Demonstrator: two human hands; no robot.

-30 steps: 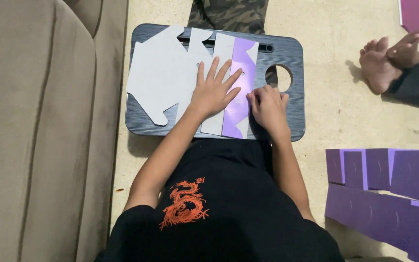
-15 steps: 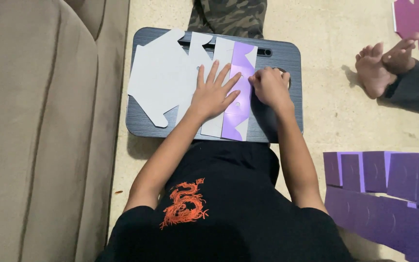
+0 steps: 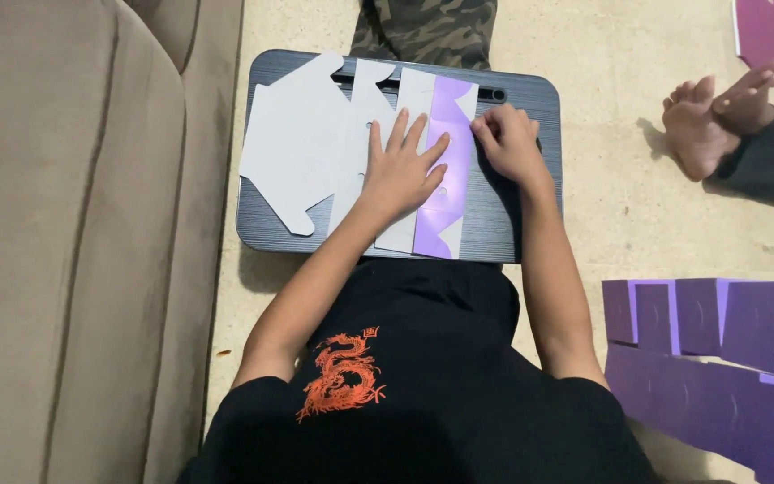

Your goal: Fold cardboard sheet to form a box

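**On the lap desk: card sheet pinned for a fold**

Atop the dark lap desk [image 3: 530,242], the die-cut card sheet [image 3: 315,152] lies flat. Left hand [image 3: 400,175] is spread open to pin it; right hand [image 3: 508,143], fingers curled, pinches the purple flap [image 3: 445,170] edge. Purple stack [image 3: 718,350] sits right of the desk.

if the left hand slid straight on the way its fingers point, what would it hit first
The left hand lies flat on the card sheet, fingers pointing up and right. Sliding on, it would probably cross the purple strip first, then reach the tray's slot.
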